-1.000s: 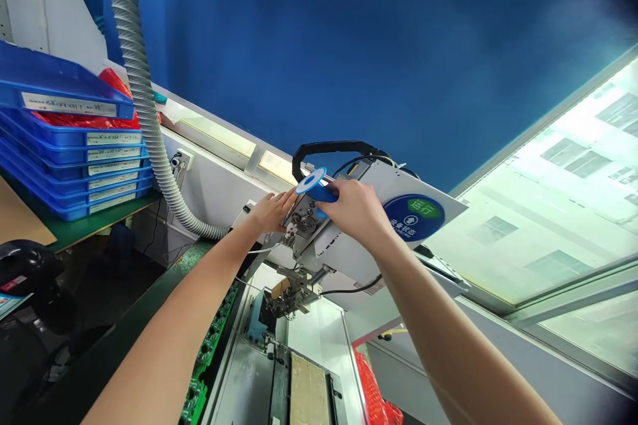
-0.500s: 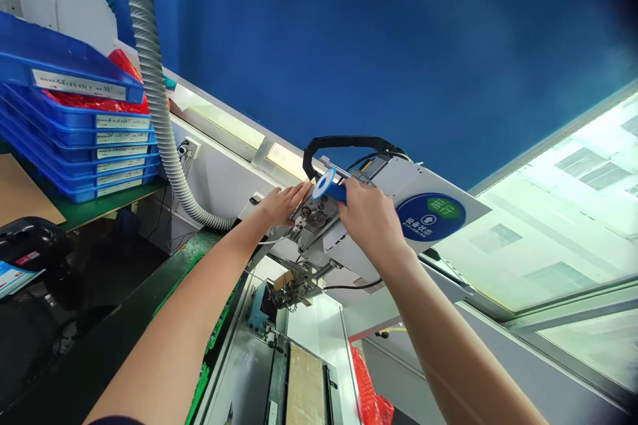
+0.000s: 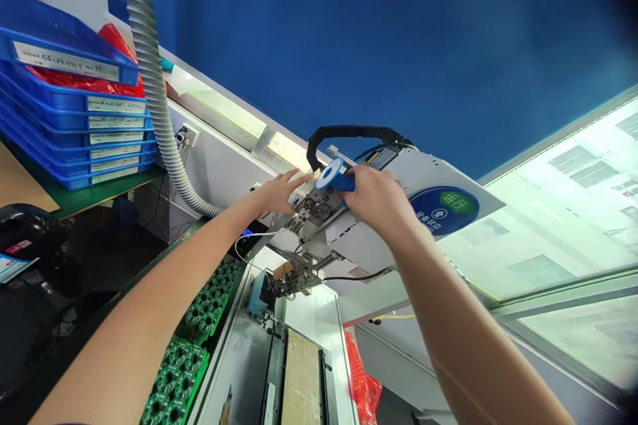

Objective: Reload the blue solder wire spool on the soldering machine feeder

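Right hand (image 3: 379, 199) grips the blue spool (image 3: 335, 176) — left hand (image 3: 276, 192), grip open, touches the machine head (image 3: 349, 232).

A small blue spool (image 3: 333, 176) with a white flange face was held in the right hand (image 3: 376, 198), fingers closed around its blue core. It was tilted, the flange facing left and slightly upward. It sat against the top of the grey machine head (image 3: 349, 226), just above a cluster of small rollers (image 3: 319, 206) on the head's near face. The left hand (image 3: 276, 191) lay flat with fingers extended, its fingertips touching the left edge of that roller plate, just beside the spool. Whether any wire was wound on the spool could not be determined.
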The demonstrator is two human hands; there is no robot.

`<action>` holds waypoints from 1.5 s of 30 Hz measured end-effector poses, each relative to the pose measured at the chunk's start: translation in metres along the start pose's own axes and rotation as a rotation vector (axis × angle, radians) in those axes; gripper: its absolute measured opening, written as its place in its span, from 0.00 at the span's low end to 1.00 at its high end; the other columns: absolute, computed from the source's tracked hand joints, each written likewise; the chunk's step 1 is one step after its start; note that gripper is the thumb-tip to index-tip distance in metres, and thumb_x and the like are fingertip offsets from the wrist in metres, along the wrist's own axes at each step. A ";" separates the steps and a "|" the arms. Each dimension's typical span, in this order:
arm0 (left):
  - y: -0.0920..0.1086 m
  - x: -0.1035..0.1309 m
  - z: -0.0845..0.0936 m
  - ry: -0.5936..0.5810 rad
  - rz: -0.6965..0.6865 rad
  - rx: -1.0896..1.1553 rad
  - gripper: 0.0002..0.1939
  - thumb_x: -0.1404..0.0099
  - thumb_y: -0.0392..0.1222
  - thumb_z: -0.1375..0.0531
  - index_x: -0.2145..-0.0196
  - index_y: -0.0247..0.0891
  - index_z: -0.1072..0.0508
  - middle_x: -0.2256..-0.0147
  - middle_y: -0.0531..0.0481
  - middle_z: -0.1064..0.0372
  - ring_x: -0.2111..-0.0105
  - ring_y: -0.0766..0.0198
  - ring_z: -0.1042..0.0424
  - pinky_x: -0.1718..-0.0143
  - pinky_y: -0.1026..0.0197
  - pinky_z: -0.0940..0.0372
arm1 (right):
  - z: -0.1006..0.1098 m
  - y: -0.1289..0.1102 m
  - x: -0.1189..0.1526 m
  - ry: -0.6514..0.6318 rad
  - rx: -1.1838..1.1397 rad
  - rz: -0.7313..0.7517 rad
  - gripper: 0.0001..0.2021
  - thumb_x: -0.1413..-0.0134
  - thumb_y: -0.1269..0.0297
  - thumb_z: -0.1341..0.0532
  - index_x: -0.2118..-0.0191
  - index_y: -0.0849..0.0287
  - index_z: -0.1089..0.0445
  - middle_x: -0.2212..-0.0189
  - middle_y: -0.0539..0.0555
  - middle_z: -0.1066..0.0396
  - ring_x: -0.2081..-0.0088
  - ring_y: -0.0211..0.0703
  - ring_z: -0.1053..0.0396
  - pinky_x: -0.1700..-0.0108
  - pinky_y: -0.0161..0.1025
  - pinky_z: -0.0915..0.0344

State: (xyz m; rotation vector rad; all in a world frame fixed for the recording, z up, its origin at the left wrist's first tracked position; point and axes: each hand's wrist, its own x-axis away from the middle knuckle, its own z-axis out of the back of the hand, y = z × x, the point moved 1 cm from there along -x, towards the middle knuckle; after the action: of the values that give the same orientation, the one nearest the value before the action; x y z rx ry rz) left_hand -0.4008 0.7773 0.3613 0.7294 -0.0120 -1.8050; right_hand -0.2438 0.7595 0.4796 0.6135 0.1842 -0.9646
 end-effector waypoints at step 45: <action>0.045 -0.036 0.000 0.298 -0.005 1.132 0.05 0.46 0.30 0.47 0.77 0.36 0.37 0.77 0.53 0.39 0.73 0.65 0.40 0.66 0.58 0.39 | -0.001 -0.016 0.011 0.035 0.040 -0.131 0.10 0.47 0.69 0.45 0.58 0.64 0.39 0.70 0.66 0.30 0.70 0.63 0.29 0.77 0.40 0.50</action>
State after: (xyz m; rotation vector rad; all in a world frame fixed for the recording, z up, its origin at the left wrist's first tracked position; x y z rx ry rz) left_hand -0.3563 0.7919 0.3939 1.7668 -0.8852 -1.5752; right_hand -0.2507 0.7458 0.4682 0.6614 0.2392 -1.0864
